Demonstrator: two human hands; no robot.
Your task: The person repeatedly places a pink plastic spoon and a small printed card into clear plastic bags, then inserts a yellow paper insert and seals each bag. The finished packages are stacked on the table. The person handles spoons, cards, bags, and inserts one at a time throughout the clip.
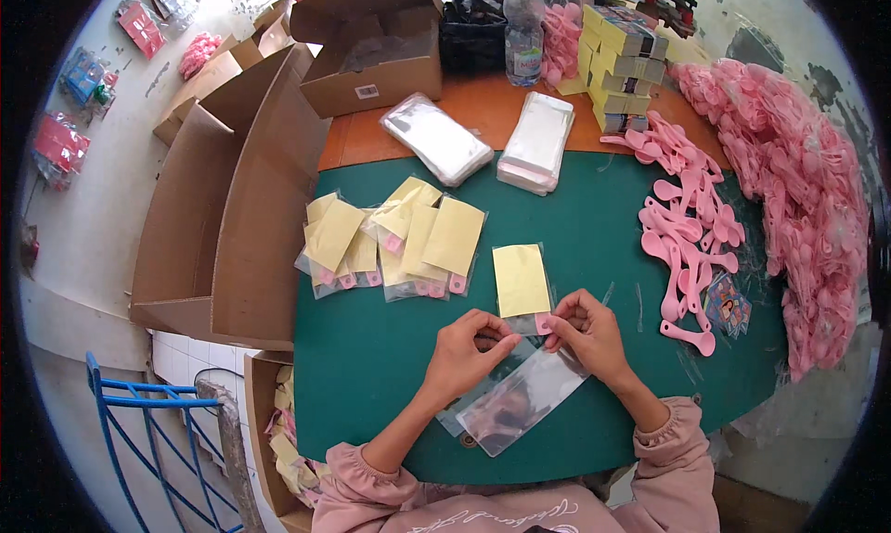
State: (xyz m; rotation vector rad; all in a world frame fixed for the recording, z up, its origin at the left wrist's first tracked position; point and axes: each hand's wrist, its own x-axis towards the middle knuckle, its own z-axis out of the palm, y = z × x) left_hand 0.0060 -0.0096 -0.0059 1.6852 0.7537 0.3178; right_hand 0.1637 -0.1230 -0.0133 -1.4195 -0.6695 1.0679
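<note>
Near the middle of the green table mat (575, 227) lies a clear plastic bag (522, 281) with a yellow card inside. A pink spoon's end (544, 323) shows at the bag's near right corner. My left hand (467, 349) pinches the near edge of this bag, left of the spoon's end. The fingers of my right hand (591, 336) are closed on the near right corner. Below my hands lie flat, empty clear bags (524, 403), partly overlapping. To the left are several filled bags (452, 236) with yellow cards and pink ends showing.
Loose pink spoons (687, 227) spread at the right, beside a large heap of wrapped pink spoons (789, 180). Two stacks of clear bags (436, 139) lie at the back. Behind them stand a water bottle (524, 32) and card stacks (622, 64). Cardboard boxes (264, 218) border the left.
</note>
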